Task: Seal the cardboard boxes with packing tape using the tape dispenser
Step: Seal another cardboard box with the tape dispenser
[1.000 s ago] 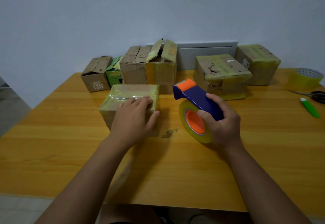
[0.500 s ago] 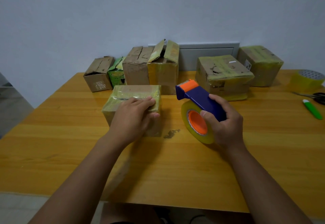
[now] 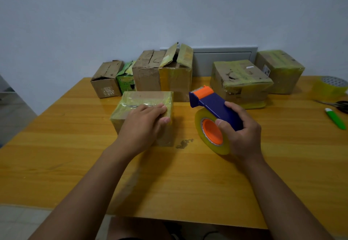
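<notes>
the left hand [image 3: 143, 124] lies flat, fingers straight, on top of a taped cardboard box [image 3: 145, 100] left of the frame's centre on the wooden table [image 3: 56, 145]. the right hand [image 3: 243, 132] grips the blue and orange tape dispenser [image 3: 212, 106] just right of centre, its tape roll [image 3: 211, 134] apart from that box. more boxes [image 3: 239, 77] line the upper middle; a spare tape roll [image 3: 331, 87], scissors [image 3: 339, 105] and a green cutter [image 3: 336, 118] lie at the right edge.
</notes>
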